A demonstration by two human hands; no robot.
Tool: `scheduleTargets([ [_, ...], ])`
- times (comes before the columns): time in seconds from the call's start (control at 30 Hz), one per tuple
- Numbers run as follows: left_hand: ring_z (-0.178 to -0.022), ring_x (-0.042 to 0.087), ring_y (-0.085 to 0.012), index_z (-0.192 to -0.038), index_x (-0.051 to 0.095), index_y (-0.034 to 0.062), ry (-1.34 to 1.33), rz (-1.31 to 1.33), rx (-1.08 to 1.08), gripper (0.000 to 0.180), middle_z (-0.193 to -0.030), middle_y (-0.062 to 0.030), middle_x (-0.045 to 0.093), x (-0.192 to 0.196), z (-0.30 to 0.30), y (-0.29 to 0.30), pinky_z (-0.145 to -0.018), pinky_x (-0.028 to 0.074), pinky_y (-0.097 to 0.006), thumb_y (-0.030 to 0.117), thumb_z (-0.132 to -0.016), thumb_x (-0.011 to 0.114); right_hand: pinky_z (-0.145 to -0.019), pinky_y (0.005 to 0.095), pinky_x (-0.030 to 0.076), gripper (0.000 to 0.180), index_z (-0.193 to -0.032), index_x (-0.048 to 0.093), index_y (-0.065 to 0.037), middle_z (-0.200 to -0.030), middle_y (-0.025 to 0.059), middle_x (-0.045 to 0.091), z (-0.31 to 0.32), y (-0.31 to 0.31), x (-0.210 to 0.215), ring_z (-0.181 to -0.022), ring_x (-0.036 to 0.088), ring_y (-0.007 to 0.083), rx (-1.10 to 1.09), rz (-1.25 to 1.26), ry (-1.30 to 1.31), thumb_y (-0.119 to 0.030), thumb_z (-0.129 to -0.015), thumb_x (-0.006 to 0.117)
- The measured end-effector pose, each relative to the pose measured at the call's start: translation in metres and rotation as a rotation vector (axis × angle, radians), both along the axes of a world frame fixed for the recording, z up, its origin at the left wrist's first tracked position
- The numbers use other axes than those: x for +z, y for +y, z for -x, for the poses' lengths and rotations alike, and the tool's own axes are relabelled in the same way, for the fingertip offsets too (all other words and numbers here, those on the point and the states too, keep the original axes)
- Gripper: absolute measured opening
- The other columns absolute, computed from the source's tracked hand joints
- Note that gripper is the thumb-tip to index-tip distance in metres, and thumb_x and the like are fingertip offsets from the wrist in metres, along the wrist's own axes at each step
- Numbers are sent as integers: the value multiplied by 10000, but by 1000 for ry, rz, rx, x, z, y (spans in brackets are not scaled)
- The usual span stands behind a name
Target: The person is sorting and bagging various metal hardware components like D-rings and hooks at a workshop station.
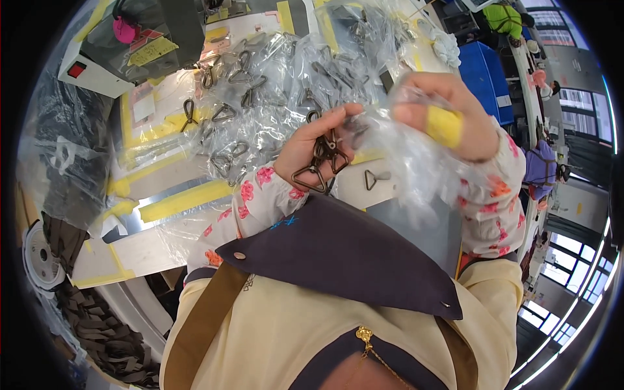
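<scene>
My left hand [311, 144] is closed around several dark bronze swivel clasps [318, 162] with triangular rings, some hanging below the palm. Its fingertips reach a clear plastic bag [416, 156], which looks crumpled and smeared by motion. The top of that bag is in my right hand [445, 114], its fingers curled; a yellow band wraps one finger. Below the hands, a single triangular clasp [371, 179] lies on the white table. Many similar clasps, in clear plastic bags [279, 84] or lying among them, spread over the table ahead and to the left.
At the far left stands a dark machine [140, 52] with a white side and a red switch. Yellow tape [188, 200] marks the table. A blue bin [484, 78] sits at the right. Brown strap pieces [107, 331] are heaped at lower left. Other people work farther right.
</scene>
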State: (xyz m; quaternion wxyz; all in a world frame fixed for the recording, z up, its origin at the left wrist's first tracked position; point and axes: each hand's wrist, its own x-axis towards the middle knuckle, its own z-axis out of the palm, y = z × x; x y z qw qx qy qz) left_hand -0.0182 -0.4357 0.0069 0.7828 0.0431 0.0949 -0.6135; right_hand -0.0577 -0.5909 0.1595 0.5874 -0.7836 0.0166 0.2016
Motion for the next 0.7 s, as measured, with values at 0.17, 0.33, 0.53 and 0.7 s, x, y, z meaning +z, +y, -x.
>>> scheduleTargets([
  [0.17, -625, 570, -113, -961, 514, 62, -39, -138, 51, 179, -789, -35, 556, -17, -10, -2, -467, 492, -221, 176, -824, 532, -527, 202, 319, 193, -694, 511, -7, -611, -42, 449, -4, -9, -2, -598, 379, 34, 8, 215, -87, -172, -768, 580],
  [0.33, -625, 563, -107, -1031, 522, 101, 10, -120, 117, 229, -836, -43, 571, -7, -10, -10, -530, 516, -213, 233, -847, 491, -556, 210, 329, 172, -670, 504, -13, -664, 17, 494, -9, 1, 20, -609, 428, 77, 183, 204, 3, -146, -743, 584],
  [0.53, -504, 394, -50, -1090, 478, 80, -135, -64, 57, 259, -826, -34, 538, -1, -58, -11, -378, 335, -140, 184, -853, 472, -628, 238, 399, 153, -657, 502, -42, -928, 124, 561, 41, -38, 20, -696, 514, 121, -48, 133, -555, -123, -767, 572],
  [0.7, -440, 320, -16, -1017, 496, 78, -749, -494, -129, 227, -761, 20, 476, 7, -138, -71, -328, 248, -138, 211, -834, 513, -652, 233, 460, 198, -770, 467, -46, -881, 65, 562, 113, -84, -47, -737, 562, 106, -739, -342, -324, -186, -767, 606],
])
